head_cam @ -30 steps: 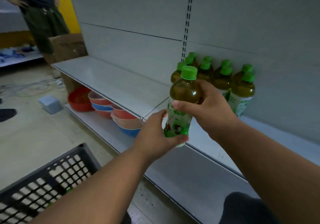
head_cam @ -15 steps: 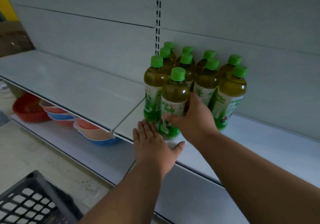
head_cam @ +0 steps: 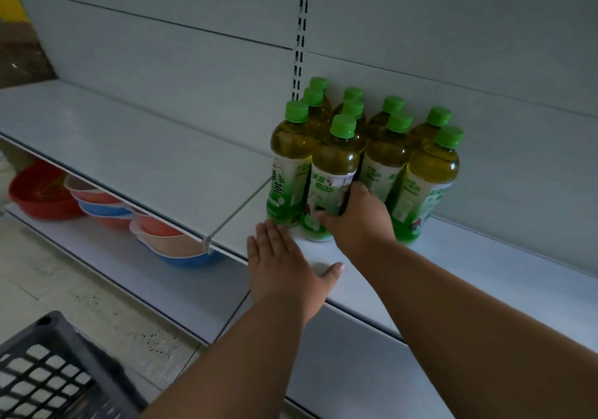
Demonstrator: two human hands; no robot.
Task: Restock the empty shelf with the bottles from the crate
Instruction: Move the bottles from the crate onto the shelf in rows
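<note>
The right hand [head_cam: 357, 216] grips the front bottle [head_cam: 333, 172], hiding its lower label; green cap, amber tea. It stands on the shelf [head_cam: 155, 159] at frame centre among other bottles [head_cam: 388, 146]. The left hand [head_cam: 281, 266] lies flat, open. The crate [head_cam: 48, 370] is cut off lower left.

The leftmost front bottle [head_cam: 290, 172] of the cluster on the shelf [head_cam: 155, 166] carries a white and green label with two large green Chinese characters set one above the other, 绿茶, and a small red mark above them too small to read. On the bottle just right of it [head_cam: 333, 185], gripped by the right hand [head_cam: 359, 221], the label shows green characters that stay too blurred to make out. The labels of the bottles farther right are likewise unreadable.
</note>
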